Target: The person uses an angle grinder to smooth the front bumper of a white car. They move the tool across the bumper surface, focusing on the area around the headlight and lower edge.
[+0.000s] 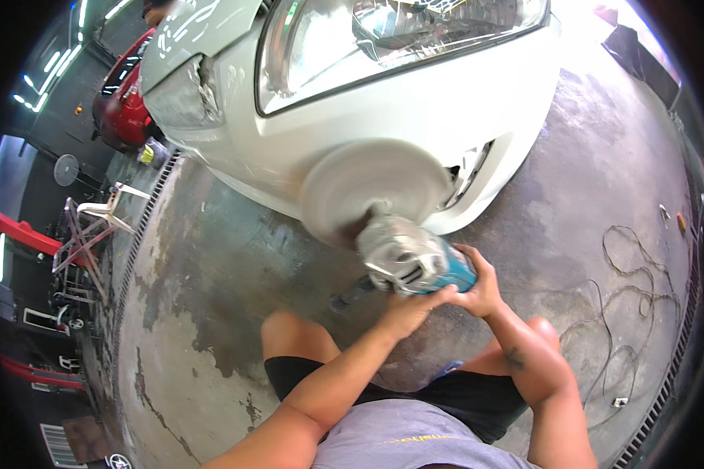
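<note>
The polisher [414, 258] was held up in front of the white bumper [266, 168], below the headlight [399, 55], with its round pad [375, 184] blurred as if spinning. The pad overlapped the bumper in view, but its working face was hidden, so I could not tell how firmly, or whether, it pressed. The left hand [414, 311] gripped the grey and teal body from below and the left, while the right hand [479, 288] was wrapped around its rear end; how the fingers sat on the far side could not be seen.

Good work here called for a flat pad, light, even pressure and slow overlapping strokes, since lingering or tipping onto the rim would probably have overheated the paint. The most care was due at the right, where the pad's rim came close to the slot [477, 173] in the bumper, whose edge could have snagged it. A firm two-handed hold suited the tool's likely pull, and the cord [605, 313] looped on the floor [235, 266] was best left well clear of the pad.
</note>
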`<move>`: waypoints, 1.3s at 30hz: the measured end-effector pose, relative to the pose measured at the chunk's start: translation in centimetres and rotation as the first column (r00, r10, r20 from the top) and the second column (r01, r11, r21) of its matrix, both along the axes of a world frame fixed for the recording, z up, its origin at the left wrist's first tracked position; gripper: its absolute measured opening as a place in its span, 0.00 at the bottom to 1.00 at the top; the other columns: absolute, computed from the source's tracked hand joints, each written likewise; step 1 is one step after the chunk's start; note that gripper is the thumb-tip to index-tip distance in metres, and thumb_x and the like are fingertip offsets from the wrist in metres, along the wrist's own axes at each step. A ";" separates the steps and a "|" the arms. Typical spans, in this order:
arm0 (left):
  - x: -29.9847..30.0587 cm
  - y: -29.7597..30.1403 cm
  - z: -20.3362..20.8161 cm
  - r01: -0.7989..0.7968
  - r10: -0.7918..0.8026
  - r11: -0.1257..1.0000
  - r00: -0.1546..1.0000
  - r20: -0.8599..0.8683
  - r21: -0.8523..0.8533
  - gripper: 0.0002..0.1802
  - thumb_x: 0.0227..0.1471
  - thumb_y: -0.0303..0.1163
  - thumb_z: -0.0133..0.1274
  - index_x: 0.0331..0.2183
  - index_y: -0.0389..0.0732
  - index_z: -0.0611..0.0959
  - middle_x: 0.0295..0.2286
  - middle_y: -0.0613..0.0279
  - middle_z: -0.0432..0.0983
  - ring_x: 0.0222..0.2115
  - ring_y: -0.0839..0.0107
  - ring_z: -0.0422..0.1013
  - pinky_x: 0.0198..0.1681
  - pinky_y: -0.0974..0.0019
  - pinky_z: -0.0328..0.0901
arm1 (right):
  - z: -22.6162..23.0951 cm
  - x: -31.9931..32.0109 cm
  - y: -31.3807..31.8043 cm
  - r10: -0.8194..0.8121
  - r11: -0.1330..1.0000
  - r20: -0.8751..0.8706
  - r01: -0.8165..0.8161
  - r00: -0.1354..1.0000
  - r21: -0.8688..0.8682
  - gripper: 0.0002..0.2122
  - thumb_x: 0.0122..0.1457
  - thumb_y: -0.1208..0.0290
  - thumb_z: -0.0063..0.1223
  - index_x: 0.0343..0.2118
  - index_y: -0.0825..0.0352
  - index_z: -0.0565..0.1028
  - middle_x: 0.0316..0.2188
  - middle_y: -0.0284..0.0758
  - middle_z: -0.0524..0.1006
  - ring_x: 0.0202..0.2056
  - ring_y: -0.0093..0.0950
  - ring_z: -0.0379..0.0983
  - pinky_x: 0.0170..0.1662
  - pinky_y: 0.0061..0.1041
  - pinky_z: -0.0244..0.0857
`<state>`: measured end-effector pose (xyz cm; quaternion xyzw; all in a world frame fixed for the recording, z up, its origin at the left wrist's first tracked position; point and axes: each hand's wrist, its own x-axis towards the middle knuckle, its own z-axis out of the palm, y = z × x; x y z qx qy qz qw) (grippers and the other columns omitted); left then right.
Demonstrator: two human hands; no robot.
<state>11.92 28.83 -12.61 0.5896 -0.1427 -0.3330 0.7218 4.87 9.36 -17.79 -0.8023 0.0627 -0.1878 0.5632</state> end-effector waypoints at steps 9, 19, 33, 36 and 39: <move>3.0 6.1 -0.4 -0.122 0.072 0.949 0.982 -0.177 -0.290 0.39 0.53 0.29 0.76 0.63 0.43 0.76 0.58 0.64 0.76 0.61 0.68 0.70 0.70 0.54 0.62 | 8.4 2.7 4.0 -0.052 0.896 -0.114 -0.004 0.992 -0.444 0.50 0.35 0.34 0.82 0.58 0.66 0.79 0.51 0.50 0.83 0.53 0.52 0.81 0.58 0.48 0.75; -3.7 -7.9 -0.3 0.165 -0.281 0.914 0.917 -0.283 -0.371 0.34 0.58 0.29 0.74 0.62 0.42 0.77 0.55 0.64 0.78 0.57 0.72 0.73 0.63 0.60 0.69 | 7.3 -6.8 -7.1 -0.212 0.966 -0.062 0.199 0.975 -0.166 0.45 0.35 0.42 0.87 0.52 0.72 0.79 0.41 0.41 0.85 0.45 0.32 0.84 0.52 0.34 0.76; -3.8 -5.7 -2.6 0.044 -0.152 0.949 0.930 -0.333 -0.311 0.32 0.60 0.33 0.73 0.61 0.43 0.78 0.55 0.67 0.77 0.57 0.73 0.73 0.64 0.61 0.67 | 5.8 -5.7 -7.0 -0.141 0.930 -0.130 0.087 0.981 -0.358 0.48 0.33 0.32 0.82 0.52 0.66 0.81 0.41 0.46 0.86 0.45 0.47 0.85 0.51 0.41 0.77; -2.4 -4.2 -3.5 0.035 -0.137 0.947 0.944 -0.300 -0.321 0.32 0.64 0.30 0.68 0.65 0.47 0.75 0.59 0.66 0.75 0.61 0.69 0.70 0.66 0.55 0.66 | 5.6 -3.6 -6.2 -0.081 0.923 -0.139 0.021 0.987 -0.385 0.49 0.33 0.30 0.81 0.52 0.67 0.81 0.42 0.46 0.86 0.47 0.49 0.84 0.52 0.44 0.76; -1.4 -2.5 -4.1 -0.028 -0.077 0.950 0.944 -0.320 -0.310 0.31 0.65 0.30 0.67 0.65 0.47 0.75 0.59 0.66 0.74 0.61 0.69 0.70 0.66 0.55 0.67 | 4.6 -1.6 -5.0 -0.052 0.906 -0.148 -0.016 0.988 -0.423 0.50 0.33 0.29 0.80 0.53 0.68 0.81 0.44 0.47 0.86 0.48 0.48 0.84 0.53 0.43 0.76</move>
